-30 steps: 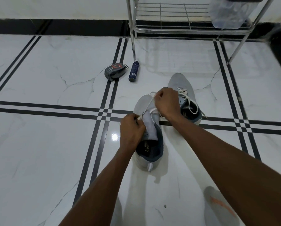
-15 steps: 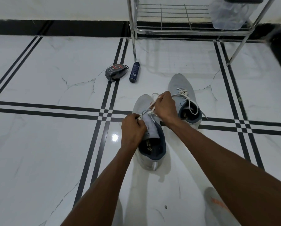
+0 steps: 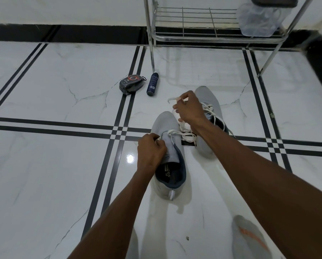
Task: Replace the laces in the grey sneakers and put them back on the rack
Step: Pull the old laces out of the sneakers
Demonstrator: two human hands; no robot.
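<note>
**A:** Where are we seeing the sneakers?

**B:** The near grey sneaker [image 3: 168,156] is sitting on the tiled floor [image 3: 53,174] at centre frame, toe toward 12 o'clock. The far grey sneaker [image 3: 208,101] is lying just beside it, at 1 o'clock.

**A:** Hand status?

**B:** Our left hand [image 3: 150,152] is curling its fingers and pinching one end of the white lace [image 3: 177,132] at the near sneaker's left eyelets. Our right hand [image 3: 189,109] is pinching the other end, raised over the far sneaker.

**A:** Containers?

**B:** The metal rack [image 3: 203,23] is standing at 12 o'clock; a clear plastic bag [image 3: 257,19] is resting on its lower shelf, contents unreadable. A dark pouch [image 3: 131,86] and a spray can [image 3: 152,83] are lying at 11 o'clock.
</note>
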